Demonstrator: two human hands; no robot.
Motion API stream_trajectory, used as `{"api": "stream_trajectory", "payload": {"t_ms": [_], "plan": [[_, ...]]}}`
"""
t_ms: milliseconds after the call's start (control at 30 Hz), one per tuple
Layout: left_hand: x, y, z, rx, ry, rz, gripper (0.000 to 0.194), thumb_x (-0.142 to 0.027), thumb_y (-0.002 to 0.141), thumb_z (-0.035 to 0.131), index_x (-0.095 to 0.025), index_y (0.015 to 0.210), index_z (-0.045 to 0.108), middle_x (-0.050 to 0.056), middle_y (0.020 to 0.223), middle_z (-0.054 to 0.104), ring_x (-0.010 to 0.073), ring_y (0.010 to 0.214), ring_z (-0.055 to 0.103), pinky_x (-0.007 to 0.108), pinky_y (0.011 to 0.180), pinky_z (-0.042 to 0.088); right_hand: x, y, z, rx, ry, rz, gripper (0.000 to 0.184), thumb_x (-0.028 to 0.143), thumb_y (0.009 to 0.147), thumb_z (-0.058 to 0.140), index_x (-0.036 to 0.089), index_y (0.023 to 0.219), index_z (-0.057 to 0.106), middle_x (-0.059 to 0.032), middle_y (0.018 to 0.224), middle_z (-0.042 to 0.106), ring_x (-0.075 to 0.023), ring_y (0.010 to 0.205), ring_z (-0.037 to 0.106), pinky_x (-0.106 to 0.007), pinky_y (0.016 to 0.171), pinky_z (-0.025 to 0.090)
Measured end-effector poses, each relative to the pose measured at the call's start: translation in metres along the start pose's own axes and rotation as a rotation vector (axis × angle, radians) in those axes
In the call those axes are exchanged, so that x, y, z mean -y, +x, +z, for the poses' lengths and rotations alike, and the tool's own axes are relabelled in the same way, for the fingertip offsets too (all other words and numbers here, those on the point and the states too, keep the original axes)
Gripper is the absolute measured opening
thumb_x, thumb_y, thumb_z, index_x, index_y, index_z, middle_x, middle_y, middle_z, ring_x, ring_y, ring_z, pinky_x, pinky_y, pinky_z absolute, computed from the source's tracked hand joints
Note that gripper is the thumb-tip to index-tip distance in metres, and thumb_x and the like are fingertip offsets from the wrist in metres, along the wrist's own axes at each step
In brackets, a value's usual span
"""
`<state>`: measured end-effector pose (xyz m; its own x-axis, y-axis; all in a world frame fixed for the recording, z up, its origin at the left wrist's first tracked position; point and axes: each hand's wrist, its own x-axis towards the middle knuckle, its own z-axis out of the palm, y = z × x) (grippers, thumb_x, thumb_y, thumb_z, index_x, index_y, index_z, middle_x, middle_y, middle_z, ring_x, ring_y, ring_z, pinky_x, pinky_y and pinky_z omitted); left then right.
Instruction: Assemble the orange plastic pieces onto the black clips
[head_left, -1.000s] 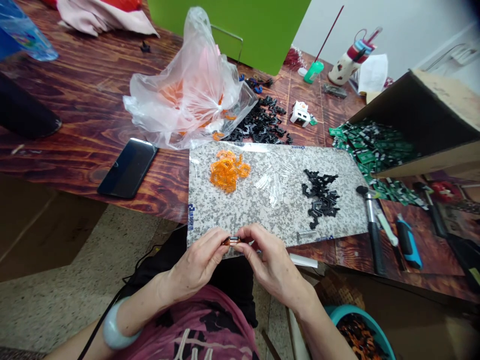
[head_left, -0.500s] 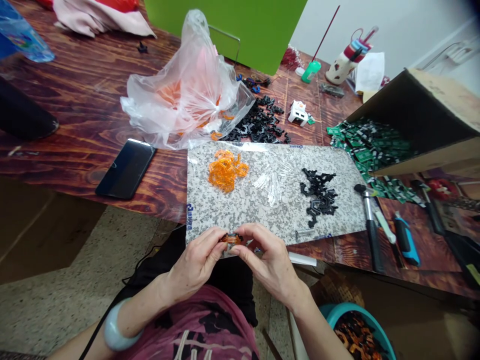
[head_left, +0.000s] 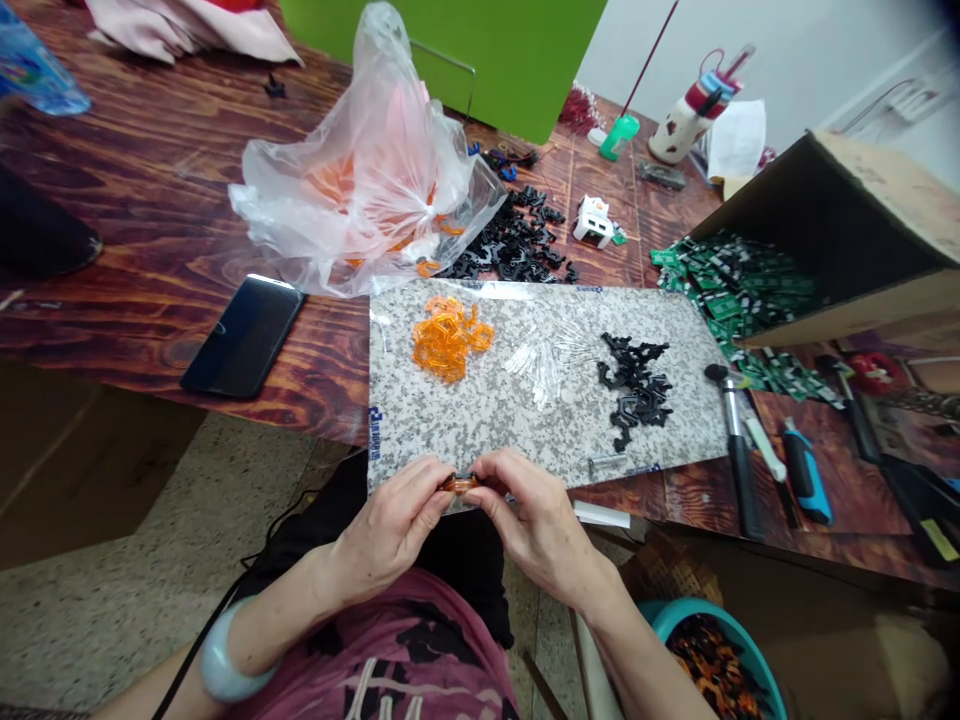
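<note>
Between the fingertips of both hands sits a small orange-and-black plastic clip (head_left: 462,484), just over the near edge of the speckled board (head_left: 450,430). My left hand (head_left: 401,510) pinches its left end. At its right end, my right hand (head_left: 526,508) closes thumb and fingers on it. The fingers cover both ends of the clip. On the board ahead lie a pile of translucent orange plastic pieces (head_left: 448,342), a spread of thin clear or silvery strips (head_left: 538,365) and a heap of black plastic parts (head_left: 639,385).
A tied plastic bag (head_left: 367,180) and more black parts (head_left: 517,235) stand behind the board. Rightward are a cardboard box (head_left: 862,230) spilling green circuit boards (head_left: 720,290), a hammer (head_left: 739,450) and a blue cutter (head_left: 808,470). A phone (head_left: 244,335) lies left; a teal bucket (head_left: 757,650) stands below right.
Both hands stay at the clip, with the fingertips shifted slightly and the thumbs a little further apart. The whole view has moved a little.
</note>
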<state>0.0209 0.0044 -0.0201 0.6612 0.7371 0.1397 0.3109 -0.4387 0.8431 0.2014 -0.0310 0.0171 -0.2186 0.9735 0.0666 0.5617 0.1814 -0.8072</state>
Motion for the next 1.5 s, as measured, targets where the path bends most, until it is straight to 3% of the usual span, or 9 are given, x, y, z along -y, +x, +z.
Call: {"api": "stream_trajectory", "payload": {"t_ms": [233, 533, 767, 1033, 1267, 1500], "plan": [[0.001, -0.001, 0.001, -0.014, -0.001, 0.042, 0.02, -0.017, 0.095, 0.032, -0.018, 0.086, 0.05, 0.003, 0.076, 0.055, 0.0163, 0.073, 0.052, 0.025, 0.064, 0.045, -0.001, 0.001, 0.001, 0.034, -0.025, -0.012, 0.008, 0.019, 0.092, 0.044, 0.02, 0.09, 0.052, -0.0041, 0.081, 0.056, -0.0145, 0.072, 0.054, -0.024, 0.065, 0.045], [0.002, 0.0, 0.002, -0.016, -0.029, 0.035, 0.02, -0.017, 0.096, 0.031, -0.017, 0.094, 0.051, 0.004, 0.081, 0.055, 0.0163, 0.077, 0.053, 0.026, 0.069, 0.044, -0.002, 0.001, -0.003, -0.004, 0.072, 0.032, 0.008, 0.024, 0.089, 0.054, 0.019, 0.093, 0.058, -0.0039, 0.086, 0.061, -0.014, 0.076, 0.058, -0.025, 0.069, 0.047], [0.001, 0.001, 0.001, -0.021, -0.042, 0.064, 0.018, -0.017, 0.096, 0.034, -0.016, 0.098, 0.052, 0.004, 0.084, 0.057, 0.0158, 0.079, 0.055, 0.025, 0.071, 0.045, -0.005, -0.002, -0.002, -0.028, 0.108, 0.039, 0.019, 0.026, 0.084, 0.062, 0.021, 0.102, 0.059, -0.005, 0.097, 0.063, -0.0148, 0.083, 0.059, -0.026, 0.073, 0.048], [0.003, 0.001, 0.003, -0.032, -0.036, 0.085, 0.019, -0.016, 0.094, 0.039, -0.016, 0.108, 0.052, 0.006, 0.096, 0.062, 0.0163, 0.09, 0.058, 0.024, 0.079, 0.046, -0.007, -0.006, 0.002, -0.104, 0.151, 0.054, 0.011, 0.022, 0.085, 0.061, 0.02, 0.095, 0.06, -0.0036, 0.089, 0.062, -0.0125, 0.075, 0.058, -0.024, 0.066, 0.048], [-0.003, 0.004, -0.004, 0.022, -0.154, -0.119, 0.023, -0.022, 0.094, 0.041, -0.016, 0.083, 0.06, 0.001, 0.073, 0.061, 0.0123, 0.067, 0.057, 0.02, 0.063, 0.044, -0.009, -0.007, 0.008, -0.151, 0.382, 0.191, 0.016, 0.027, 0.085, 0.06, 0.02, 0.1, 0.06, -0.0027, 0.088, 0.064, -0.012, 0.072, 0.06, -0.023, 0.064, 0.049], [-0.003, 0.008, -0.004, -0.01, -0.298, -0.198, 0.031, -0.028, 0.094, 0.04, -0.015, 0.081, 0.064, -0.001, 0.066, 0.062, 0.0113, 0.062, 0.058, 0.02, 0.06, 0.044, -0.012, -0.003, 0.009, -0.139, 0.48, 0.245, 0.022, 0.031, 0.093, 0.045, 0.02, 0.105, 0.061, -0.0006, 0.075, 0.059, -0.0078, 0.054, 0.052, -0.02, 0.05, 0.042]]}}
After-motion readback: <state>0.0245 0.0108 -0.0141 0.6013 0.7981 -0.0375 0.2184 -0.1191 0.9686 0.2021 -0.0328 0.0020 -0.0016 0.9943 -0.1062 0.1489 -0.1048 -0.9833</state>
